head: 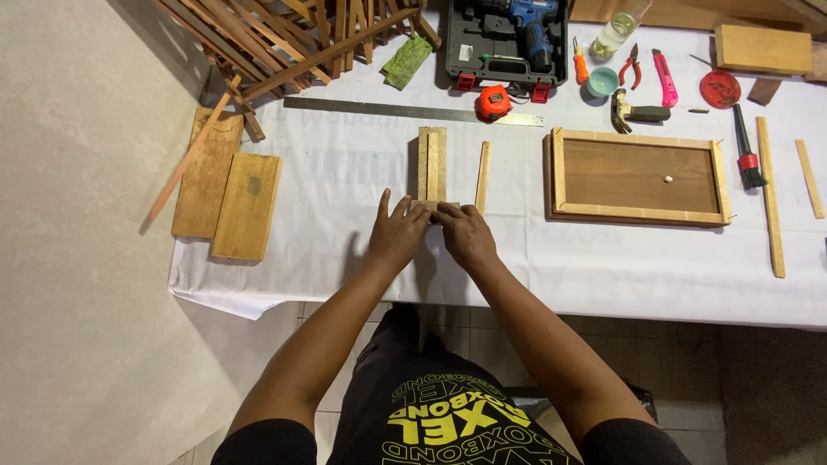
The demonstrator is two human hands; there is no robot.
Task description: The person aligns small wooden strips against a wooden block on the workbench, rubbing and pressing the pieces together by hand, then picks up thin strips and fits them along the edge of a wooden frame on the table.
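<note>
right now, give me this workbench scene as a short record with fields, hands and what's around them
surface: table under a white cloth
left hand: left hand pressing on the near end of a small stack of light wooden strips
right hand: right hand on the same near end, beside the left
beside stack: single thin wooden strip, to its right, apart
behind stack: long steel ruler with an orange tape measure
right: shallow rectangular wooden frame tray
far edge: open black case with a blue drill
left: two flat wooden boards

Black short sleeves, bare forearms, black shirt (431, 422) with yellow lettering.
</note>
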